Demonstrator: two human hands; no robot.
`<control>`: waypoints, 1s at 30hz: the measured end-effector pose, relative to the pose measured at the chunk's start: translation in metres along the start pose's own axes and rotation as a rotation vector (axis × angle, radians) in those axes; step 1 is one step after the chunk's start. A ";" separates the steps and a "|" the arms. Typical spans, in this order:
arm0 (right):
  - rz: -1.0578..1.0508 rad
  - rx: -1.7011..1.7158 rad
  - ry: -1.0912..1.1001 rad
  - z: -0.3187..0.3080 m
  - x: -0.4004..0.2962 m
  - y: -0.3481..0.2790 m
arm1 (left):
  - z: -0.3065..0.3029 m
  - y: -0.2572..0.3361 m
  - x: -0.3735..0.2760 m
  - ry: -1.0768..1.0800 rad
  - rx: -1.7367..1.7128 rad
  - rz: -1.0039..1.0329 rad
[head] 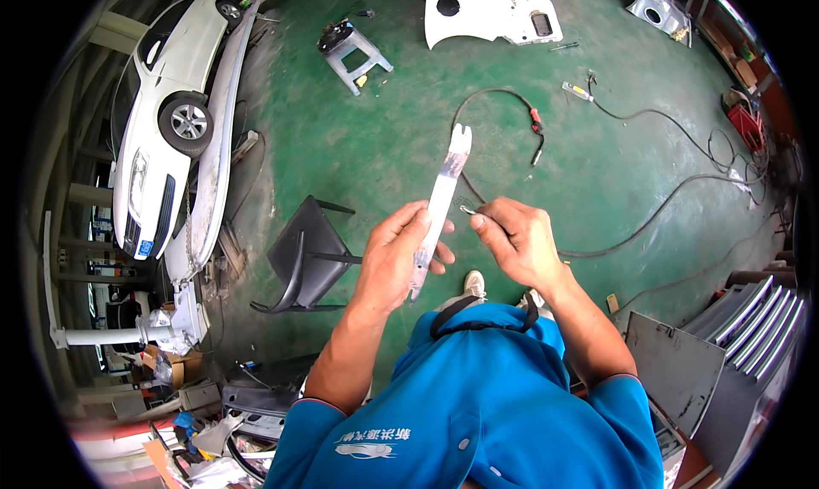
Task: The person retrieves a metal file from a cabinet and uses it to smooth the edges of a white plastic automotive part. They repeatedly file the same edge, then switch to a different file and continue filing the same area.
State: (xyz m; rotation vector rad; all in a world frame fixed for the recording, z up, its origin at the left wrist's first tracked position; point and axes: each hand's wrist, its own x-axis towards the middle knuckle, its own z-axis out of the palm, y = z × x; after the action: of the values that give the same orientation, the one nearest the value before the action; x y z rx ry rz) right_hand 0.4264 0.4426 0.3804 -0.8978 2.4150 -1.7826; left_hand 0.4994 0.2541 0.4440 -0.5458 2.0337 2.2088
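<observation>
A flat metal pry bar with a notched end, upright and slightly tilted, is gripped by my left hand between thumb and fingers. Close to its right side, my right hand pinches a small shiny metal piece between thumb and forefinger; its exact kind is too small to tell. The two hands are apart, in front of my blue shirt.
A black chair lies left of my hands. On the green floor, a welding torch trails its cable. Further off are a plastic stool, a white car body panel and a white car. A metal cabinet stands right.
</observation>
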 end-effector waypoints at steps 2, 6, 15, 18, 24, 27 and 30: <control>-0.071 0.004 0.022 0.002 0.008 -0.003 | 0.004 -0.003 0.004 0.016 0.003 0.007; -0.114 -0.106 -0.037 0.006 0.011 0.000 | 0.006 -0.011 0.009 0.077 0.002 0.006; -0.209 -0.134 -0.106 0.022 -0.010 0.002 | 0.012 -0.017 0.012 0.190 0.217 0.182; -0.162 -0.149 -0.035 0.011 0.001 0.000 | 0.010 -0.013 0.011 0.210 0.318 0.183; -0.143 -0.126 -0.093 0.013 -0.007 0.000 | 0.007 -0.023 0.011 0.270 0.325 0.164; -0.147 -0.119 -0.145 0.017 -0.013 0.001 | 0.015 -0.007 0.006 0.289 0.315 0.167; -0.136 -0.124 -0.271 0.027 -0.026 0.000 | 0.017 0.007 0.002 0.266 0.365 0.266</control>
State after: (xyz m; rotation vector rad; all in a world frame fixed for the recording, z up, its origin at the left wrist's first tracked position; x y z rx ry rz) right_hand 0.4573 0.4306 0.3622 -1.2531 2.3593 -1.4464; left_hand 0.4921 0.2697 0.4513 -0.5809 2.7098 1.8921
